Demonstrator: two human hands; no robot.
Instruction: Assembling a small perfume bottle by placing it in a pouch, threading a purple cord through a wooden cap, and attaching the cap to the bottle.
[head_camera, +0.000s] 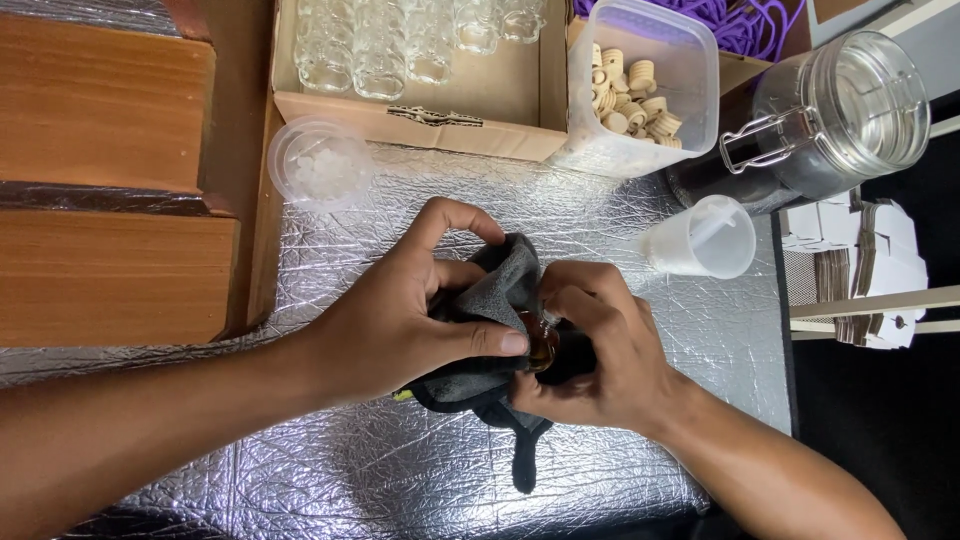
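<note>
Both my hands meet over the middle of a crinkled silver foil mat (400, 470). My left hand (400, 310) grips a dark grey cloth (490, 300) and presses it with the thumb against a small glass bottle (541, 343) with dark amber contents. My right hand (600, 350) wraps around that bottle from the right and hides most of it. A strip of the cloth hangs down toward me below the hands.
At the back stand a cardboard box (440, 125) of empty small glass bottles, a plastic tub (690, 70) of corks, a lidded plastic cup (320, 160), a small plastic measuring cup (705, 238) and a large clip-top glass jar (830, 110). Wooden steps (100, 190) rise at left; folded white boxes (870, 260) lie at right.
</note>
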